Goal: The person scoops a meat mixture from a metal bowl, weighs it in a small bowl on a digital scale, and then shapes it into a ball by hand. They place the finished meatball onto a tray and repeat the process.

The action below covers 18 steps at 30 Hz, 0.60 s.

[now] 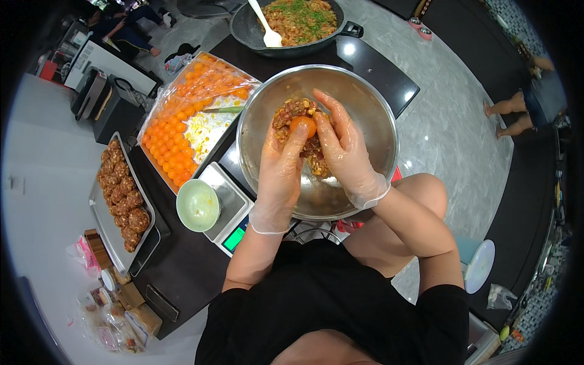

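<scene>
Over a large steel mixing bowl, my left hand is closed around a lump of brown meat filling. An orange egg yolk sits in that lump, with my left thumb against it. From the other side my right hand grips the filling beside the yolk, its index finger raised. Both hands wear clear, smeared gloves. More filling shows below the hands; they hide part of the bowl. Left of the bowl, a tray of orange egg yolks lies partly under plastic wrap, with a green-handled utensil on it.
A pale green bowl stands by a kitchen scale. Several meatballs fill part of a metal tray at left. A black pan with food and a white spatula is at the far side. Another person's legs show at right.
</scene>
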Each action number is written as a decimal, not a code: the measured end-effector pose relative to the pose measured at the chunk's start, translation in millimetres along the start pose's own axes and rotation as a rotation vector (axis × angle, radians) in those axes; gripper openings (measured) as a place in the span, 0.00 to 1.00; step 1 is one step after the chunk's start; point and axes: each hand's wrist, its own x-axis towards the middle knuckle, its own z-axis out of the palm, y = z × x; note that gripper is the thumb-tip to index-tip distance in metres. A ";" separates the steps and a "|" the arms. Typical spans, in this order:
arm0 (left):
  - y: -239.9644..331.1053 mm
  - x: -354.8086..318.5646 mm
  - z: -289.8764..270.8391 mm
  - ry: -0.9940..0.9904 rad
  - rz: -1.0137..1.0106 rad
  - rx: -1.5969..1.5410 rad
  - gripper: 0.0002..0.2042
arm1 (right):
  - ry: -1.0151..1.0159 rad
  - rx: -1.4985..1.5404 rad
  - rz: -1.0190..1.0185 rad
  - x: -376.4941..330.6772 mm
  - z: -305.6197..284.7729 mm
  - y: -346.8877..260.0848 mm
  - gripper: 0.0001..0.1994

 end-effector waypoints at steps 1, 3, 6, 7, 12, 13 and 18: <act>-0.2 0.0 -1.4 0.004 0.005 0.022 0.20 | -0.002 -0.026 -0.022 0.1 -0.2 1.2 0.18; 0.2 -1.0 -3.3 0.008 0.019 0.072 0.20 | -0.007 -0.075 -0.064 0.3 0.6 3.5 0.19; 0.6 -1.5 -3.7 0.007 0.022 0.097 0.20 | 0.016 -0.118 -0.152 1.9 0.6 7.1 0.19; 1.2 -0.6 -3.8 0.009 0.010 0.068 0.20 | -0.041 -0.151 -0.105 4.5 -2.0 5.0 0.18; 15.8 2.4 -17.9 -0.051 -0.175 -0.041 0.25 | -0.183 -0.252 0.049 29.0 -32.4 -27.6 0.16; 19.8 1.9 -20.2 -0.106 -0.206 -0.033 0.27 | -0.195 -0.131 0.048 32.7 -35.4 -21.9 0.16; 18.0 1.8 -17.8 -0.257 -0.276 0.190 0.34 | -0.486 -0.335 0.107 34.9 -38.0 -18.1 0.16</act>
